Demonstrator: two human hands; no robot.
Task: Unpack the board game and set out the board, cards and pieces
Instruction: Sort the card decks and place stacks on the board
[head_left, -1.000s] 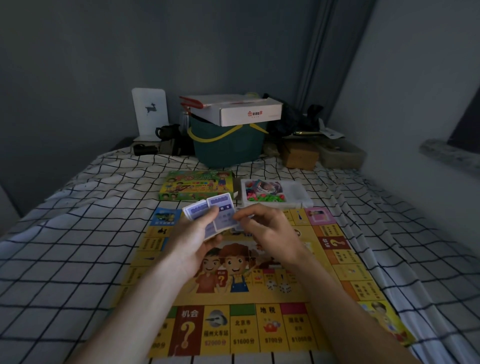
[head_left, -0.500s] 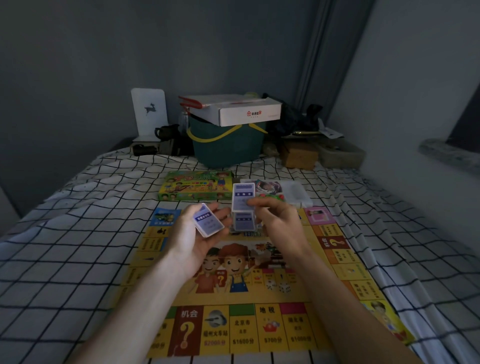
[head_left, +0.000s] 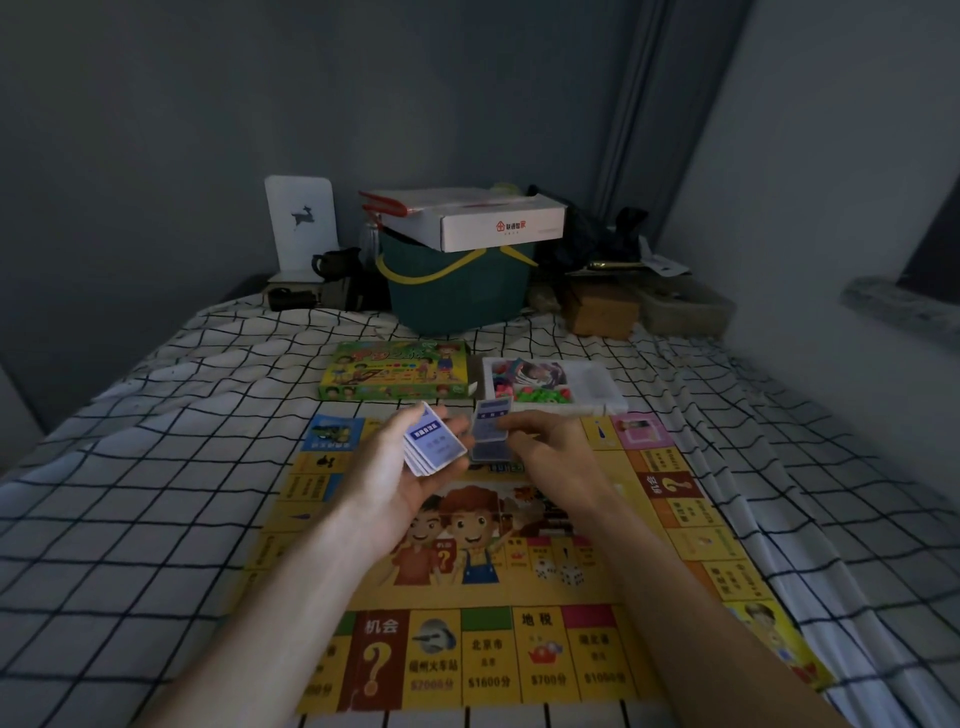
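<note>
The yellow game board lies unfolded on the checked bedsheet in front of me. My left hand cups a small stack of blue cards, palm up, above the board's far half. My right hand pinches a few blue cards upright just right of that stack. Beyond the board sit the green game box and a white tray holding coloured pieces and more cards.
A green bucket with a white carton on it stands at the bed's far end, beside a white deer-print stand, a dark mug and brown boxes. A wall runs along the right side.
The cards were fanned between both hands, then split. My right hand lifted a few cards away and has now lowered them back close to the stack in my left hand.
</note>
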